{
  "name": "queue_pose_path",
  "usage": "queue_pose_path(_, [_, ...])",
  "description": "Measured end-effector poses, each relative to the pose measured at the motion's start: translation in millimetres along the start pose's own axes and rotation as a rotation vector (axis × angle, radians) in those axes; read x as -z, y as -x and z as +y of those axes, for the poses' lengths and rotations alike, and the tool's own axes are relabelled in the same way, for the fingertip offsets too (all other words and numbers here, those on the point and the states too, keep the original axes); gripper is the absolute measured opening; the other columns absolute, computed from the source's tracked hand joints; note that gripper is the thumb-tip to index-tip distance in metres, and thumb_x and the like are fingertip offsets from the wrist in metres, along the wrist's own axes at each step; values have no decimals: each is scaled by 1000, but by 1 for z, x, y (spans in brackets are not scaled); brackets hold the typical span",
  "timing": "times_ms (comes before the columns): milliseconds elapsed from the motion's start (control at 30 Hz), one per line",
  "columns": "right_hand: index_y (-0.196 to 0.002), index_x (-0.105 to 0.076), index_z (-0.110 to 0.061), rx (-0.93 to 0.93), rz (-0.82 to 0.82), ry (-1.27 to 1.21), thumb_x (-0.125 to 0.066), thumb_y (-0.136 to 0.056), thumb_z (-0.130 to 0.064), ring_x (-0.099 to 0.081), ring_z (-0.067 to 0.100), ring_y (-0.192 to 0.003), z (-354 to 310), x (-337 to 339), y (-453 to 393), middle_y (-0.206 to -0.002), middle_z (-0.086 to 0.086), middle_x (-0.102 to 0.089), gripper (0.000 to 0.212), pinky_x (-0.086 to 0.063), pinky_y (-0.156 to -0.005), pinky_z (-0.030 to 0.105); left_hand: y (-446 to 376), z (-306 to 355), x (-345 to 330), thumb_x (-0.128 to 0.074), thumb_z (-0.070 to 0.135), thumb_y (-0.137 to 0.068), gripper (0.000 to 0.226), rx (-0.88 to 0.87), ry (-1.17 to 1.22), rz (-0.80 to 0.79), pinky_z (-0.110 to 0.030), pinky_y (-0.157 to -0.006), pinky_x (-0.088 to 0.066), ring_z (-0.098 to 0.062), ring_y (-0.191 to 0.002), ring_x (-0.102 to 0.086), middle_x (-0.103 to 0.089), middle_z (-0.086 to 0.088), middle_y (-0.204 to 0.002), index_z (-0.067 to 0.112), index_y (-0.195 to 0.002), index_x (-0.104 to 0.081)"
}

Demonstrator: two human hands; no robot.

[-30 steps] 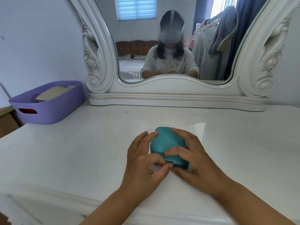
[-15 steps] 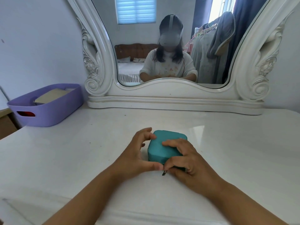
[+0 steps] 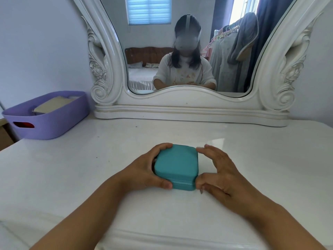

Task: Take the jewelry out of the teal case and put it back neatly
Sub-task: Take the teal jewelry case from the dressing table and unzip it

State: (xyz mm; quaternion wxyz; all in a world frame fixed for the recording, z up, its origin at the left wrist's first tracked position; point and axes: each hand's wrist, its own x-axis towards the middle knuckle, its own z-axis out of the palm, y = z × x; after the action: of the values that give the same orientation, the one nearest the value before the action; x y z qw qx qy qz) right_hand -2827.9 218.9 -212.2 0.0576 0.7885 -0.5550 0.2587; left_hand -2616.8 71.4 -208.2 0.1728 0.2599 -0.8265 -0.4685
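Observation:
The teal case [image 3: 176,163] lies shut and flat on the white dressing table [image 3: 86,170], in front of me at the centre. My left hand [image 3: 142,172] clasps its left side, thumb on the front edge and fingers round the back corner. My right hand [image 3: 221,174] is against the right side. Its thumb and forefinger pinch the small dark zipper pull [image 3: 200,191] at the front right corner, and the other fingers spread near the back right corner. No jewelry shows.
A purple plastic basket [image 3: 54,121] holding a flat beige item stands at the back left. The ornate white mirror frame [image 3: 189,109] runs along the back of the table and reflects a seated person. The table's front edge is close to my forearms.
The case has turned square to me. My right hand has drawn the zipper pull from the front middle to the front right corner. My left hand has shifted to clasp the left side.

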Motion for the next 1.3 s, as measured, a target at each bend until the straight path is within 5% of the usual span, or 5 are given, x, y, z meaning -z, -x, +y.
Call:
queue_pose_path(133, [-88, -61, -32, -41, -50, -111, -52, -86, -29, -48, 7, -80, -7, 1, -4, -85, -7, -55, 10, -40, -70, 22, 3, -1, -2, -86, 35, -44, 98, 12, -3, 37, -22, -100, -42, 6, -118, -46, -46, 25, -128, 53, -124, -34])
queue_pose_path(267, [-83, -58, -28, -167, -36, -282, -49, -76, -27, -55, 9, -67, -15, -1, -3, -71, -6, -63, 12, -46, -63, 25, 3, -2, -3, -86, 36, -43, 98, 14, -1, 56, -16, -97, -40, 9, -116, -46, -46, 26, -128, 55, -124, -34])
queue_pose_path(400, [-75, -57, -25, -222, -3, -354, -61, -77, -22, -53, 5, -63, -17, -3, -5, -70, -10, -61, 5, -42, -60, 14, 2, -1, -3, -86, 36, -42, 99, 16, 14, 65, -14, -95, -40, 11, -115, -46, -46, 27, -127, 55, -124, -34])
queue_pose_path(533, [-76, -44, -29, -367, 22, -422, -60, -80, -5, -43, 7, -58, -16, -3, -5, -67, -13, -54, 29, -36, -57, 14, 2, -2, -3, -87, 36, -43, 100, 18, 24, 54, -21, -101, -41, 4, -119, -47, -47, 24, -129, 52, -126, -34])
queue_pose_path(1300, [-92, -46, -23, -612, 119, -448, -56, -84, -5, -47, 4, -59, 10, -9, -30, -74, -5, -57, 21, -39, -60, 10, 12, 3, -5, -86, 8, -49, 96, -43, 138, -156, -21, -99, -43, -5, -122, -48, -48, 14, -133, 41, -128, -41])
